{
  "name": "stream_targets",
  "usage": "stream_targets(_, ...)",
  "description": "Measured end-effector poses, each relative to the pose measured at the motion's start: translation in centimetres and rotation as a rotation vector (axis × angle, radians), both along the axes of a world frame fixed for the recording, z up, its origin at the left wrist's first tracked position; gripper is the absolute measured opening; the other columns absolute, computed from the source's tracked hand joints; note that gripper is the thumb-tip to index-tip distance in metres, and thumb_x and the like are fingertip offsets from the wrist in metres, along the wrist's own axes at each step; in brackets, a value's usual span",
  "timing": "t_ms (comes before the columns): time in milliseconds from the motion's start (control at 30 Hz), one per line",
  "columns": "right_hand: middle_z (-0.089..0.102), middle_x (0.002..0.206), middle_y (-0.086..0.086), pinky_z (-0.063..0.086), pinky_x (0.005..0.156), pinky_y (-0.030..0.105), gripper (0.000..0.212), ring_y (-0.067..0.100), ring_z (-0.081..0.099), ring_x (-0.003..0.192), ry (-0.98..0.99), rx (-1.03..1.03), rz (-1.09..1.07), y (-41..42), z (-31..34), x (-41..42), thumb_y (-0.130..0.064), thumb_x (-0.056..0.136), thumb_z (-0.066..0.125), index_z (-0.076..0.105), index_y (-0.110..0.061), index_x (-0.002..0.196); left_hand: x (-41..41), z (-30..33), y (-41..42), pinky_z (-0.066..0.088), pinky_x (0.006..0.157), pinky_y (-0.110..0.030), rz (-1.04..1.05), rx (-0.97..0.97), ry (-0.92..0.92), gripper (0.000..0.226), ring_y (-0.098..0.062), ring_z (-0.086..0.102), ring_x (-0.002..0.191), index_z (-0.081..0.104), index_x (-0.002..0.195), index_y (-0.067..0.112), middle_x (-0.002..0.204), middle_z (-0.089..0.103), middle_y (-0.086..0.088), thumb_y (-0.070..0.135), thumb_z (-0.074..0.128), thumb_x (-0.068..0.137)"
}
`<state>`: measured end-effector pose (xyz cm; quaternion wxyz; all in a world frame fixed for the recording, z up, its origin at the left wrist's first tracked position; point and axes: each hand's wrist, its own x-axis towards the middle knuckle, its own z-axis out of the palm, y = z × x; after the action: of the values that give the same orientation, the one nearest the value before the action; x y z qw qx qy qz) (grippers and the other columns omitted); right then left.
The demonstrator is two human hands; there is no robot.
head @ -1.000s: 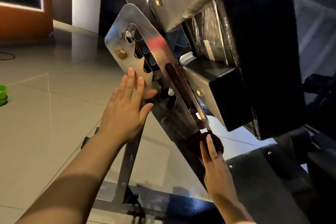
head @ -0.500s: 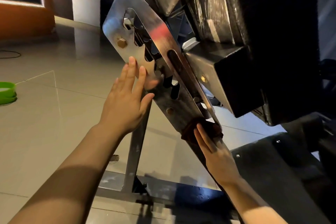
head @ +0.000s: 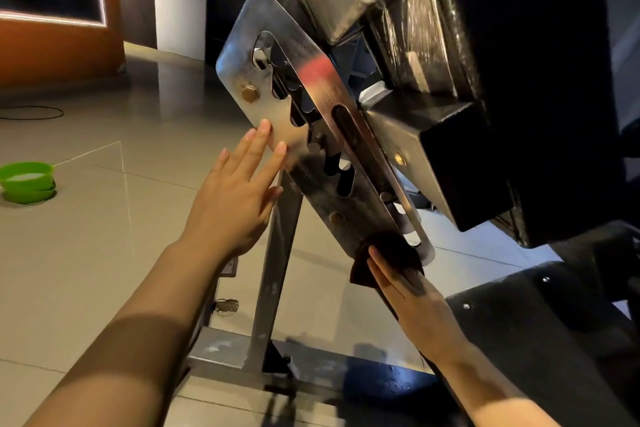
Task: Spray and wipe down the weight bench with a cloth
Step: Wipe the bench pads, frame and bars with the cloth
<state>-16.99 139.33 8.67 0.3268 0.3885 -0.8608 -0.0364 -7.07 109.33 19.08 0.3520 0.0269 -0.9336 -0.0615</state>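
Left hand (head: 239, 204) flat, fingers straight, bracing slotted metal plate (head: 308, 87). Right hand (head: 415, 305) flat, pressing dark cloth (head: 388, 260) on plate's lower end. Advise firm strokes, clear of slots.

Left hand (head: 235, 204) and right hand (head: 420, 314) both bare — no gloves, rings or watch visible. Both forearms bare to the frame edge — no sleeve in view. Fingernails short, unpainted.
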Motion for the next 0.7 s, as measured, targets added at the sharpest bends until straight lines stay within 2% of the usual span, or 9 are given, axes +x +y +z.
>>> stream_targets(67,0.055,0.138,0.005,0.057,0.071,0.025,0.041,0.023,0.069,0.095,0.154,0.097,0.147,-1.6,2.0,1.3,-0.009,0.090,0.044,0.063,-0.011,0.127,0.3,0.4,-0.4,0.005,0.115,-0.039,0.021,0.008,-0.005,0.062,-0.020,-0.003,0.146,0.020,0.153,0.022,0.158,-0.006,-0.001,0.031,0.048,0.099)
stream_targets(133,0.050,0.144,0.008,0.057,0.075,0.028,0.049,0.023,0.066,0.100,0.227,-0.008,0.272,-4.9,5.1,2.7,0.000,0.081,0.057,0.060,-0.010,0.130,0.7,0.9,-0.7,0.004,0.114,-0.036,0.048,0.092,0.002,0.063,-0.022,0.002,0.149,0.018,0.153,0.023,0.160,-0.002,-0.002,0.030,0.049,0.099)
stream_targets(200,0.034,0.155,0.006,0.055,0.092,0.042,0.048,0.027,0.058,0.114,0.270,-0.126,0.383,-9.2,8.3,3.0,-0.005,0.095,0.043,0.044,-0.010,0.143,1.0,1.4,-0.8,0.005,0.114,-0.035,0.050,0.166,0.048,0.062,-0.022,0.009,0.149,0.020,0.153,0.023,0.162,0.003,-0.003,0.029,0.049,0.099)
stream_targets(267,0.020,0.161,0.004,0.048,0.098,0.048,0.055,0.033,0.054,0.119,0.279,-0.164,0.455,-13.8,11.5,2.3,-0.007,0.099,0.042,0.026,-0.011,0.151,1.3,1.8,-0.9,0.008,0.117,-0.037,0.037,0.243,0.096,0.062,-0.021,0.012,0.149,0.021,0.153,0.024,0.163,0.007,0.000,0.024,0.050,0.099)
stream_targets(367,0.040,0.151,0.012,0.035,0.111,0.031,0.054,0.031,0.046,0.121,0.323,-0.349,0.453,-20.1,15.6,1.2,0.002,0.089,0.057,0.044,-0.003,0.142,2.0,2.5,-1.6,0.019,0.120,-0.041,0.060,0.395,0.157,0.059,-0.018,0.016,0.148,0.023,0.153,0.023,0.162,0.012,0.003,0.024,0.048,0.100)
stream_targets(433,0.049,0.143,0.018,0.025,0.110,0.019,0.052,0.029,0.044,0.109,0.239,-0.476,0.455,-22.7,16.2,1.1,0.005,0.085,0.056,0.051,0.001,0.137,2.4,2.9,-2.5,0.021,0.120,-0.040,0.100,0.449,0.186,0.056,-0.016,0.017,0.148,0.024,0.152,0.022,0.162,0.013,0.004,0.026,0.045,0.101)
stream_targets(500,0.052,0.139,0.020,0.030,0.105,0.024,0.048,0.028,0.045,0.104,0.239,-0.504,0.441,-23.1,14.6,1.0,0.003,0.088,0.048,0.048,0.000,0.136,2.8,3.2,-3.2,0.019,0.119,-0.038,0.112,0.474,0.200,0.055,-0.013,0.016,0.148,0.022,0.152,0.024,0.161,0.013,0.006,0.027,0.043,0.101)
stream_targets(567,0.054,0.137,0.022,0.029,0.109,0.026,0.047,0.028,0.047,0.112,0.232,-0.444,0.420,-21.9,12.8,0.8,-0.004,0.091,0.041,0.045,0.000,0.138,3.1,3.5,-3.6,0.019,0.119,-0.037,0.088,0.500,0.211,0.055,-0.011,0.016,0.147,0.022,0.152,0.025,0.161,0.015,0.007,0.029,0.042,0.102)
stream_targets(700,0.060,0.130,0.020,0.047,0.096,0.036,0.057,0.034,0.064,0.102,0.349,-0.170,0.368,-19.0,11.6,0.6,0.002,0.084,0.060,0.043,0.000,0.138,3.5,3.5,-3.3,0.016,0.120,-0.035,0.024,0.519,0.183,0.054,-0.008,0.016,0.146,0.020,0.152,0.029,0.160,0.014,0.010,0.032,0.039,0.102)
